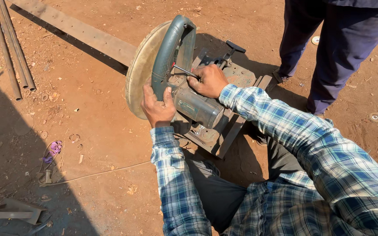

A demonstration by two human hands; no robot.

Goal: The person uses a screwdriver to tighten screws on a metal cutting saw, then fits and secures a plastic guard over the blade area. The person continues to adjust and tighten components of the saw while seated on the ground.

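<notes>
A chop saw (197, 107) with a grey-green handle and a dusty round blade guard (138, 72) sits on the red dirt in front of me. My left hand (157, 106) grips the lower end of the saw's handle. My right hand (207, 81) is closed around a thin metal tool (183, 71), a screwdriver or key with a bit of red at its tip, pressed against the saw body near the handle. The saw's rusty base (217, 140) rests by my knee. Both sleeves are blue plaid.
A long flat steel bar (77, 30) runs from the saw to the upper left. Several metal rods (12, 52) lie at the left edge. Another person's legs (329, 48) in dark trousers stand at upper right. Angle iron scraps (12, 212) lie lower left.
</notes>
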